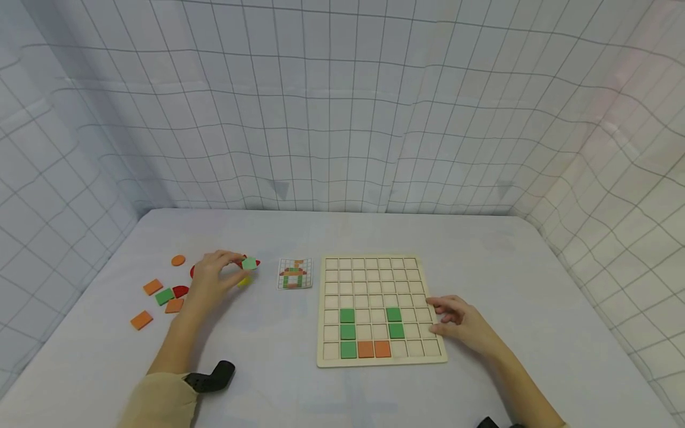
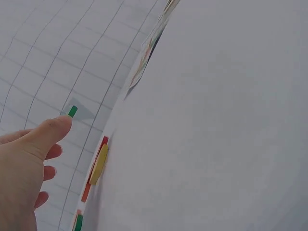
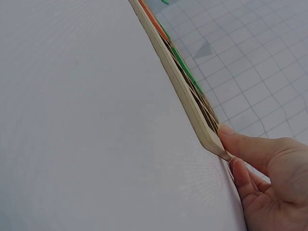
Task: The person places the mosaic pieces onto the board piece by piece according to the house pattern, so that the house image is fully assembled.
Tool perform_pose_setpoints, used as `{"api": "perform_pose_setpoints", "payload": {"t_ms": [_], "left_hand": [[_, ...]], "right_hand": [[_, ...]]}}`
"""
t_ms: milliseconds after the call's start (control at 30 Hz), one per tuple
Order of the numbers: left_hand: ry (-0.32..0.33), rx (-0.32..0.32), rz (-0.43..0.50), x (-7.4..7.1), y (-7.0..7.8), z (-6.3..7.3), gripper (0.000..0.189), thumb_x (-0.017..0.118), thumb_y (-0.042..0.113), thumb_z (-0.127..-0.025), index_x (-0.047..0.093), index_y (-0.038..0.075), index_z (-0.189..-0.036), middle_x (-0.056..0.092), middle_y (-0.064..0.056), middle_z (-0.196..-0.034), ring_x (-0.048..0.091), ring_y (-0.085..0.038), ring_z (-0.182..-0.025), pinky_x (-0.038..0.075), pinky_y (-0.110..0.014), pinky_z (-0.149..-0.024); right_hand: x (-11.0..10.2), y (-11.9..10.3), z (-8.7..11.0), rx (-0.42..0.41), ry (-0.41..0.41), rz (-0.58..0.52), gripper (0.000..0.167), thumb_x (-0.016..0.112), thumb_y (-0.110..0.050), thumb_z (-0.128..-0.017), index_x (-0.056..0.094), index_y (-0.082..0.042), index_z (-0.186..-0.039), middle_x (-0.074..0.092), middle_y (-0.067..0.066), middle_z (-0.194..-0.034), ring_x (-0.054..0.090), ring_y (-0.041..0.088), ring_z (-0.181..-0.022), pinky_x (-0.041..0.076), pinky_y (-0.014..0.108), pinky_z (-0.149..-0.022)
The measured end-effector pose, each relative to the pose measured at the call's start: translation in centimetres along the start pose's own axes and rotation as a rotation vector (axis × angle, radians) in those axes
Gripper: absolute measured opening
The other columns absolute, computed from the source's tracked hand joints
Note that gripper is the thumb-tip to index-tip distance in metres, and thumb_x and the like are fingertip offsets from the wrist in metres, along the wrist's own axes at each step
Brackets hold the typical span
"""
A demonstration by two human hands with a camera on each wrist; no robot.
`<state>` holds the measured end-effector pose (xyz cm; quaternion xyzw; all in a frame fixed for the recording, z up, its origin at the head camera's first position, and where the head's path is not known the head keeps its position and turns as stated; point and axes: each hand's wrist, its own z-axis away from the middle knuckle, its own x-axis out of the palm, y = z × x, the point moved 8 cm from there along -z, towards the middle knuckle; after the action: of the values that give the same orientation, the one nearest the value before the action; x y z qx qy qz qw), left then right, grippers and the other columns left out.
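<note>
My left hand [image 1: 213,278] pinches a green square tile [image 1: 249,263] between thumb and fingers, above the table. In the left wrist view only the edge of that green tile [image 2: 72,111] shows past the thumb. Below it lie red pieces, partly hidden, and a yellow piece [image 1: 244,281]. My right hand [image 1: 467,326] holds the right edge of a wooden grid board [image 1: 436,359], thumb on top and fingers at its side. Green tiles [image 1: 348,332] stand in two columns on the board, with two orange tiles [image 1: 374,349] in the bottom row.
A small pattern card [image 1: 295,274] lies left of the board. Loose pieces are scattered at the left: an orange disc [image 1: 178,260], several orange squares [image 1: 141,320], a green square [image 1: 165,296] and a red curved piece [image 1: 181,291]. White gridded curtains [image 1: 342,119] surround the table.
</note>
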<state>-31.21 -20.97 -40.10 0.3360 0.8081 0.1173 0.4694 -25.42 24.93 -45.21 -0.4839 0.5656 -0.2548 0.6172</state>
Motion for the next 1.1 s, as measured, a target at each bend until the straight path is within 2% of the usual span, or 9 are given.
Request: {"api": "perform_pose_setpoints", "payload": {"t_ms": [133, 433, 667, 800, 900, 1100], "left_hand": [[-0.018, 0.014, -0.004, 1.3, 2.0, -0.2, 0.029, 0.076, 0.012, -0.072, 0.065, 0.001, -0.097, 0.061, -0.013, -0.095, 0.051, -0.032, -0.093, 0.037, -0.049, -0.081], [-0.037, 0.135, 0.030, 4.5, 8.0, 0.0, 0.031, 0.080, 0.018, -0.068, 0.067, 0.004, -0.092, 0.063, -0.006, -0.092, 0.054, -0.027, -0.087, 0.039, -0.045, -0.077], [-0.065, 0.250, 0.062, 7.1, 13.1, 0.8, 0.027, 0.079, 0.022, -0.069, 0.067, 0.009, -0.089, 0.063, -0.001, -0.089, 0.056, -0.022, -0.085, 0.041, -0.044, -0.076], [-0.090, 0.303, 0.085, 8.6, 15.6, 1.5, 0.027, 0.078, 0.026, -0.069, 0.067, 0.011, -0.089, 0.062, 0.001, -0.088, 0.055, -0.019, -0.084, 0.042, -0.039, -0.076], [-0.114, 0.320, 0.099, 9.7, 17.2, 2.1, 0.027, 0.078, 0.028, -0.069, 0.066, 0.013, -0.088, 0.062, 0.003, -0.087, 0.054, -0.016, -0.081, 0.042, -0.034, -0.072], [-0.219, 0.309, 0.152, 12.0, 19.7, 3.4, 0.027, 0.075, 0.033, -0.073, 0.066, 0.015, -0.092, 0.060, 0.005, -0.089, 0.050, -0.011, -0.082, 0.041, -0.034, -0.078]], "right_hand": [[0.1, -0.4, 0.0, -0.007, -0.001, -0.001, 0.054, 0.074, -0.009, -0.074, 0.053, 0.004, -0.123, 0.051, 0.015, -0.105, 0.051, 0.011, -0.084, 0.044, 0.018, -0.073], [0.1, 0.0, -0.1, 0.016, 0.002, 0.009, 0.055, 0.075, -0.011, -0.074, 0.054, 0.002, -0.123, 0.051, 0.015, -0.104, 0.052, 0.010, -0.084, 0.044, 0.018, -0.073], [0.1, 0.1, -0.1, 0.027, 0.004, 0.023, 0.055, 0.076, -0.012, -0.074, 0.054, 0.001, -0.123, 0.051, 0.013, -0.105, 0.052, 0.010, -0.084, 0.044, 0.018, -0.073], [0.1, 0.0, -0.1, 0.037, 0.004, 0.024, 0.056, 0.076, -0.013, -0.073, 0.054, 0.001, -0.123, 0.051, 0.013, -0.105, 0.052, 0.011, -0.085, 0.044, 0.018, -0.073], [0.1, 0.0, -0.1, 0.043, 0.006, 0.029, 0.057, 0.076, -0.013, -0.073, 0.054, 0.000, -0.123, 0.051, 0.013, -0.105, 0.051, 0.011, -0.085, 0.044, 0.018, -0.074], [0.0, -0.1, 0.0, 0.036, 0.011, 0.036, 0.056, 0.076, -0.013, -0.073, 0.055, 0.001, -0.123, 0.052, 0.012, -0.106, 0.051, 0.011, -0.088, 0.044, 0.019, -0.074]]}}
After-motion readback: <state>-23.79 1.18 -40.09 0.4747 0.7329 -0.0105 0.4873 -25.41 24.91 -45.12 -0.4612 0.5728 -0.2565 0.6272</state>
